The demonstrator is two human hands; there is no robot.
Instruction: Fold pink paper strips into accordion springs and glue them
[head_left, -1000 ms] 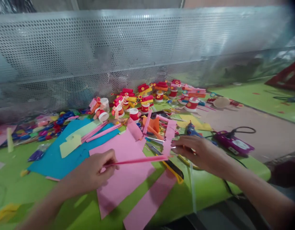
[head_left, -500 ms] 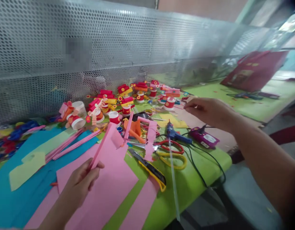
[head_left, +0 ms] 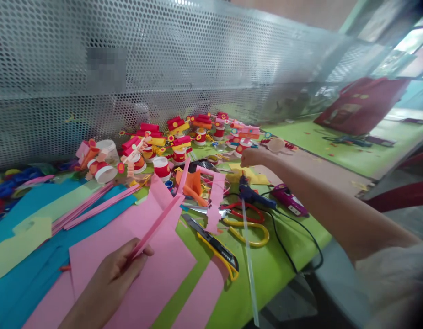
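My left hand [head_left: 124, 265] is closed around the lower end of a folded pink paper strip [head_left: 159, 222], which slants up to the right above a large pink sheet [head_left: 142, 278]. My right hand [head_left: 255, 158] reaches far across the table with its fingers curled in. It is beside a red and white paper cup figure [head_left: 244, 144] and above yellow paper [head_left: 254, 176]; whatever its fingers hold, if anything, is hidden. Just below it lies a blue glue gun [head_left: 254, 194] with a long clear glue stick [head_left: 249, 260] sticking out of its back.
Scissors with red and yellow handles [head_left: 249, 233] and a yellow-black utility knife [head_left: 214, 244] lie mid-table. Several paper cup figures [head_left: 179, 151] line the back before a perforated metal screen [head_left: 184, 59]. Black cables run past a purple box [head_left: 289, 199]. A red bag [head_left: 362, 105] stands farther right.
My right hand has moved left toward the cup figure, and its fingers have curled in. The pink strip in my left hand has tipped further to the right.
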